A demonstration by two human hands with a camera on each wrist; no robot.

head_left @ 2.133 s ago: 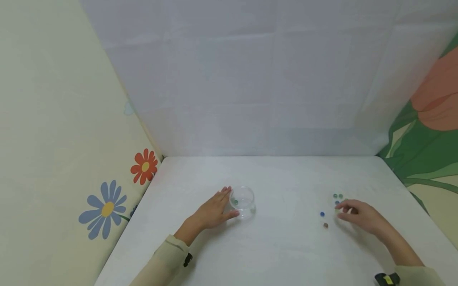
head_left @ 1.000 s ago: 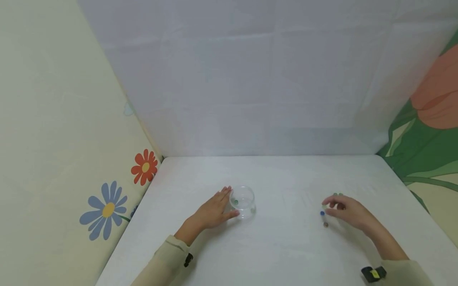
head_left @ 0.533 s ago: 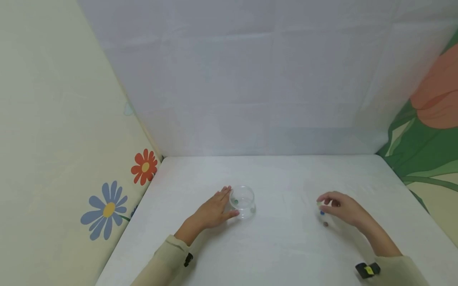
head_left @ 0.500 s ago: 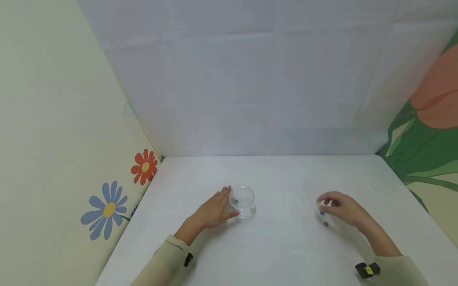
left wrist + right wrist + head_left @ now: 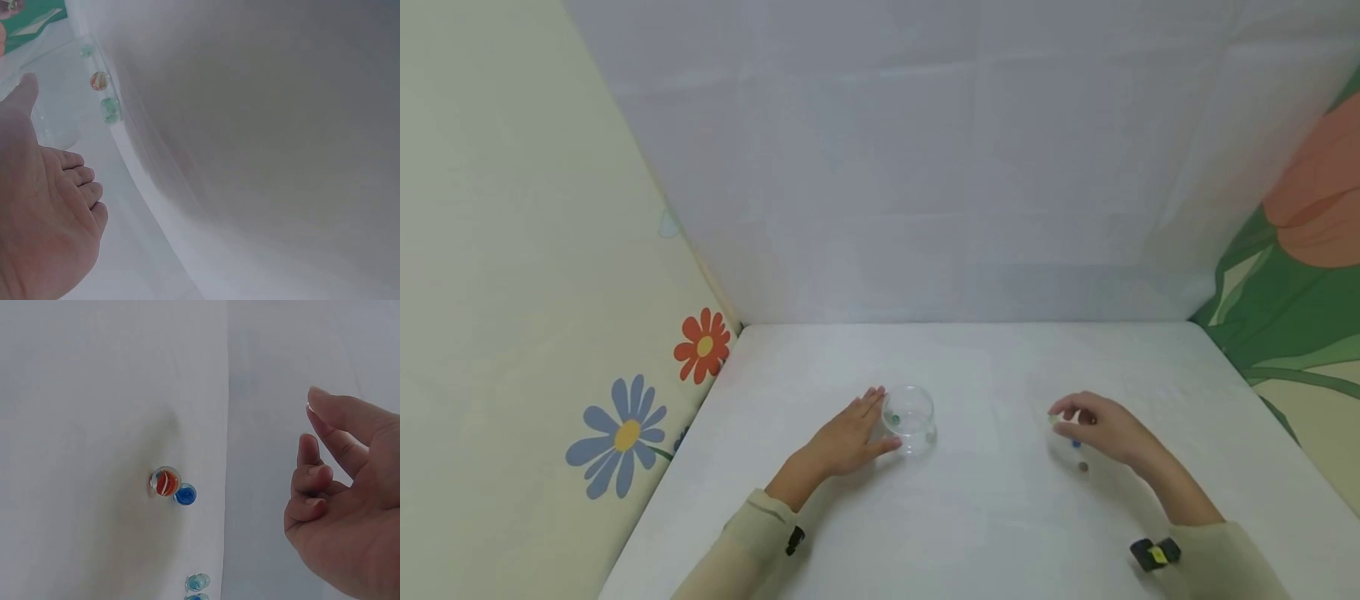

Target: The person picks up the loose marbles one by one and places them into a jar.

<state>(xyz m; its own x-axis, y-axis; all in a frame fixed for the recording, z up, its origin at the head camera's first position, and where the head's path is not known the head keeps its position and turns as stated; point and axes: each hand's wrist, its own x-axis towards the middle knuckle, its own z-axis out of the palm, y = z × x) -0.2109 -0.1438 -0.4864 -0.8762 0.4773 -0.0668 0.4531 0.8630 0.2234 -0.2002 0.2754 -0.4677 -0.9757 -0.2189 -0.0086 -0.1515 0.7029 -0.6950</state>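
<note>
Two hands show: left hand (image 5: 846,442) spread beside a bowl (image 5: 916,443), right hand (image 5: 1107,430) pinching a marble (image 5: 1053,419).

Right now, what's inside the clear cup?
In the clear cup: a green marble, an orange-striped marble and a paler green marble. The left hand covers part of it; anything behind that is hidden.

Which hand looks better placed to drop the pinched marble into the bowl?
Probably the right hand: it pinches the pale green marble between thumb and finger. The left hand holds no marble; it lies spread beside the glass bowl, perhaps well placed to steady it.
</note>
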